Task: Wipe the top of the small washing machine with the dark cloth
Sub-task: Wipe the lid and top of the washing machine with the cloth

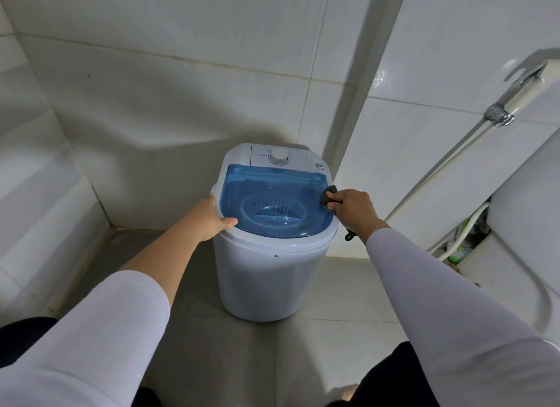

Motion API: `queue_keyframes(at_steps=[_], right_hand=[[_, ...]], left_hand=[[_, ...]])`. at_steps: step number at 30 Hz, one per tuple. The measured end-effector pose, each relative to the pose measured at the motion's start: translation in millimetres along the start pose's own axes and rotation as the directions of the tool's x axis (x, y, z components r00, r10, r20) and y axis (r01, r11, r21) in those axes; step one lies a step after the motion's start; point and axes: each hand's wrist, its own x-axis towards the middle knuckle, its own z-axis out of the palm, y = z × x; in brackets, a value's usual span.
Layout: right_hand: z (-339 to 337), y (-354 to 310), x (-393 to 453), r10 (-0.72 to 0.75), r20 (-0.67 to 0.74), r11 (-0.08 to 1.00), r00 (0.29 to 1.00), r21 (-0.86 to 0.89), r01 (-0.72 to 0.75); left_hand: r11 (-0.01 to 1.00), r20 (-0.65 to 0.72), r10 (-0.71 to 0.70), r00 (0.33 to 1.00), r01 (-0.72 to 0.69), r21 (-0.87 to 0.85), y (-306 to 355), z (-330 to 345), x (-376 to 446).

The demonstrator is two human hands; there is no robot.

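Observation:
A small white washing machine (266, 273) stands on the floor against the tiled wall. Its blue see-through lid (272, 191) is closed, with a white dial (279, 156) on the panel behind it. My right hand (353, 208) presses a bunched dark cloth (328, 194) against the right edge of the lid and rim. A dark strap hangs below that wrist. My left hand (209, 217) grips the left rim of the machine, thumb lying on the front of the lid.
A white toilet (524, 224) stands close on the right, with a spray hose (448, 161) mounted on the wall beside it. Tiled walls close in behind and on the left. Grey floor tiles (303, 361) lie in front of the machine.

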Motion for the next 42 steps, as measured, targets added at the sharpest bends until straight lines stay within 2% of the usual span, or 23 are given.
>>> queue_keyframes(at_steps=[3,5,9,14,17,24,31,42], right_hand=[[-11.3,1.3,-5.4,0.005,0.001,0.998,1.000,-0.059,-0.005],[-20.0,-10.2,-5.5,-0.008,-0.028,1.000,1.000,0.011,0.008],[-27.0,-59.5,6.5,-0.188,-0.070,0.982,0.980,-0.010,0.188],[-3.9,-131.8,11.6,-0.411,0.068,0.904,0.909,-0.100,0.416],[24.0,-158.6,9.4,-0.478,0.155,0.850,0.865,-0.165,0.499],[71.4,-167.5,7.3,-0.403,0.177,0.864,0.898,-0.249,0.437],[61.7,-155.1,3.4,-0.396,0.170,0.858,0.903,-0.282,0.429],[41.5,-114.0,-2.2,-0.302,0.095,0.914,0.949,-0.255,0.316]], left_hand=[[1.000,-0.010,-0.004,1.000,0.004,-0.011,0.5,0.9,-1.5],[1.000,-0.021,-0.002,1.000,0.002,-0.021,0.8,1.7,-2.2],[0.999,-0.034,-0.013,0.999,0.011,-0.049,0.9,2.9,-3.6],[0.992,-0.021,-0.002,1.000,-0.001,-0.130,-1.4,4.7,-5.5],[0.988,-0.015,0.003,1.000,-0.005,-0.154,-6.7,5.3,-4.3],[0.971,-0.028,0.032,0.999,-0.038,-0.236,-16.2,7.9,1.6],[0.990,-0.021,0.019,1.000,-0.022,-0.142,-15.7,7.9,1.5],[0.994,-0.019,0.034,0.999,-0.036,-0.098,-12.6,7.6,0.9]])
